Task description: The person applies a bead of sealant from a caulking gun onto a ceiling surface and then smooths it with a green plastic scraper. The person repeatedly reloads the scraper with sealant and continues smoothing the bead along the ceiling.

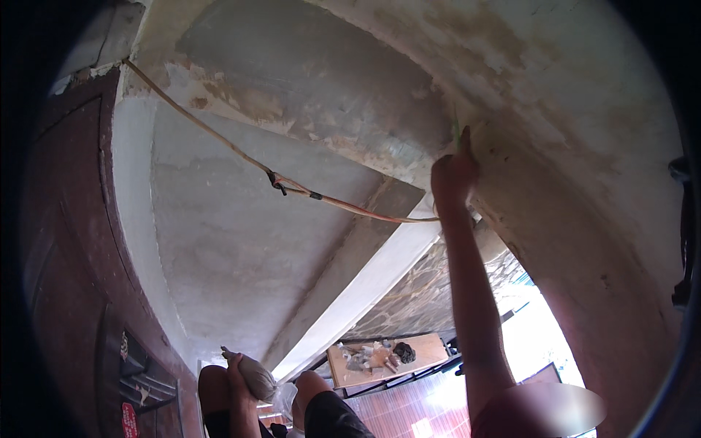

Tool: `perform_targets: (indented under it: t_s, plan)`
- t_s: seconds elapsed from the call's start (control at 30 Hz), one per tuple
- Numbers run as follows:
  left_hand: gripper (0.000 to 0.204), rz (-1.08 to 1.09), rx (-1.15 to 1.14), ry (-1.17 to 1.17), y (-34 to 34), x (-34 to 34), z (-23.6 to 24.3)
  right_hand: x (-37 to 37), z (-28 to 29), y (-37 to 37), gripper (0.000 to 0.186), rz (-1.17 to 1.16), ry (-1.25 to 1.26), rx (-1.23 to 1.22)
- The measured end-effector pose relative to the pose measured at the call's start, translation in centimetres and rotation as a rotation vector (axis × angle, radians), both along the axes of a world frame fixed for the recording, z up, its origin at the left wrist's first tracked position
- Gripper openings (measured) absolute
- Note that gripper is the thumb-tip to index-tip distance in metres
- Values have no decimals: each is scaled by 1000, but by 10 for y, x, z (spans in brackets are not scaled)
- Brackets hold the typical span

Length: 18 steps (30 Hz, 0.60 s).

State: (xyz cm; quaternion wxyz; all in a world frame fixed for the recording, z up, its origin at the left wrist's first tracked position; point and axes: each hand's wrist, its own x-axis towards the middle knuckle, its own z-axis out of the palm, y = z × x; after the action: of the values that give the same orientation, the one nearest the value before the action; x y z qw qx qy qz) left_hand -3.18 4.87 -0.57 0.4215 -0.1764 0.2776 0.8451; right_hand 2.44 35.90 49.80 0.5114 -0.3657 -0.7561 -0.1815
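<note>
My right hand [454,179] is stretched high, fingers closed around a thin green scraper-like tool [458,125] seen nearly edge-on. One finger lies along the tool, and its tip is close to the edge of a dark grey smoothed patch [321,62] on the plastered surface overhead. Low down, my left hand [236,378] is wrapped around the side of a rounded grey bag-like lump [255,378] with a narrow twisted end. What fills the lump cannot be made out.
A cable [234,150] with black-taped joints hangs across the surface, passing near my right wrist. A dark red door [69,219] stands at left. Far below is a table [431,349] with plastic bags and other items on it. Bright openings light the right side.
</note>
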Motion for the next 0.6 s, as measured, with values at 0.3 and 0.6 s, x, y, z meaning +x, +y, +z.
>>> perform_targets:
  t_s: [0.3, 0.6]
  plan:
    - [33, 16, 9, 33, -17, 1, 11, -134, -34, -24, 80, -30, -28, 11]
    - [32, 21, 64, 10, -29, -1, 16, -135, -89, -116, 74, 197, -220, 144]
